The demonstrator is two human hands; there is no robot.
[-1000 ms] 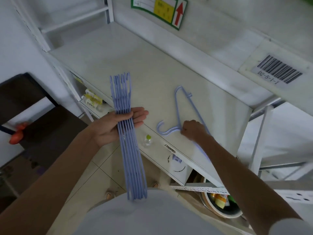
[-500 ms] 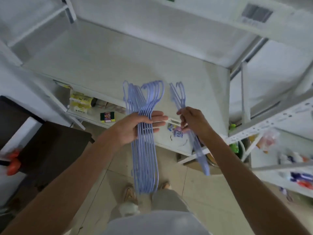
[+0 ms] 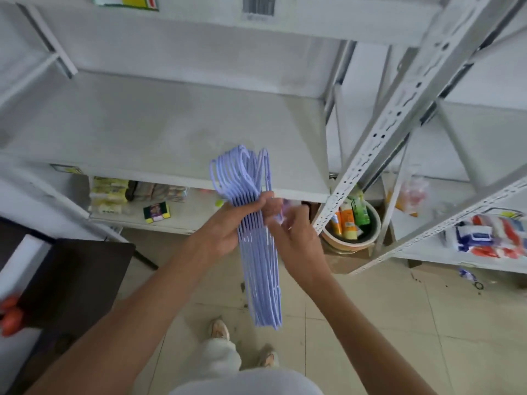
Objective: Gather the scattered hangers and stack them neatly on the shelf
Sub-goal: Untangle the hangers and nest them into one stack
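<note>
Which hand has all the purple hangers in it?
The left hand grips the whole bundle of hangers near the hooks. The right hand only touches the bundle's side.

bare forearms | pale top | light trousers | possibly beige shoes

Hangers [image 3: 258, 252]: smooth, slightly glossy lilac plastic. Shelf [image 3: 159, 129]: matt white painted board, faintly scuffed. Upright post [image 3: 399, 124]: perforated grey metal, dull sheen. Floor [image 3: 399, 323]: smooth beige tile.
</note>
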